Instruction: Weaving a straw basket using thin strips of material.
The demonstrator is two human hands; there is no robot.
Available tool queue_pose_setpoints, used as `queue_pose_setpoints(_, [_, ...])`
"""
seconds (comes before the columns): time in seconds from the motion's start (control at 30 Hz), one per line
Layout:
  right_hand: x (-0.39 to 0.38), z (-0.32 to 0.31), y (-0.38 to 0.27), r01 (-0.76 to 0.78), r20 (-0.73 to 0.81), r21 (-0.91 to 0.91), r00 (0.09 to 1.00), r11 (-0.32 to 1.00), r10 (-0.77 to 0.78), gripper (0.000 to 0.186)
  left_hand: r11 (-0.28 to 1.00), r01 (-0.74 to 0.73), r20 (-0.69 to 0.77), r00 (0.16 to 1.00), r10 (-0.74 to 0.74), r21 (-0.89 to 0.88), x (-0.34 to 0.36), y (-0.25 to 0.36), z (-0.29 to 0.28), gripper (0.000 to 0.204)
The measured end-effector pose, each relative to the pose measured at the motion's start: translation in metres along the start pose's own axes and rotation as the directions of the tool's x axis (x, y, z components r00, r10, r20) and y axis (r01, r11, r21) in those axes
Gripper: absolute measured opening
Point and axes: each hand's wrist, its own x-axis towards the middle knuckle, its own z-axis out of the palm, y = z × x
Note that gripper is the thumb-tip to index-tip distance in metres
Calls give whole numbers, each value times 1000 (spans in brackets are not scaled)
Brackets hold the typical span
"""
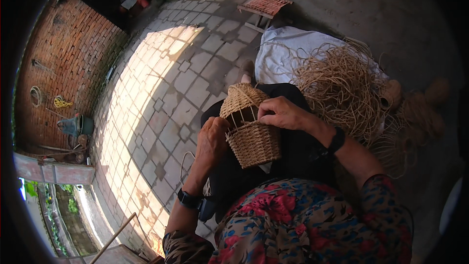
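Observation:
A small woven basket (253,143) of tan cord rests on my lap, tilted. Between its lower wall and its domed upper part (240,99) runs a gap where thin bare upright stakes show. My left hand (213,137) is closed at the basket's left side, fingers curled against the edge of the gap. On the right, my right hand (283,114) pinches at the other end of the gap, by the top of the lower wall. Any cord strand within either hand's fingers is too small to make out.
A big loose heap of tan cord (337,78) lies to the right on a white cloth (278,49), with cord balls (391,94) beyond it. A low slatted stool (264,6) stands ahead on the paved floor (185,76). At far left are a brick wall (73,44) and a bucket (86,125).

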Motion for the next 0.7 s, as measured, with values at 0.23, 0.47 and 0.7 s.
queue_pose_setpoints(0.23, [0,-1,0,-23,18,57,1000,998,22,15,968,233,-5,972,-234,-94,16,25,3,20])
queue_pose_setpoints(0.47, [2,-3,-1,-27,65,62,998,998,23,16,960,175,-10,983,-181,-217,12,12,16,17])
queue_pose_setpoints(0.7, [-1,0,-9,115,38,-104,993,988,-111,11,868,267,44,961,-274,-418,-3,1,24,20])
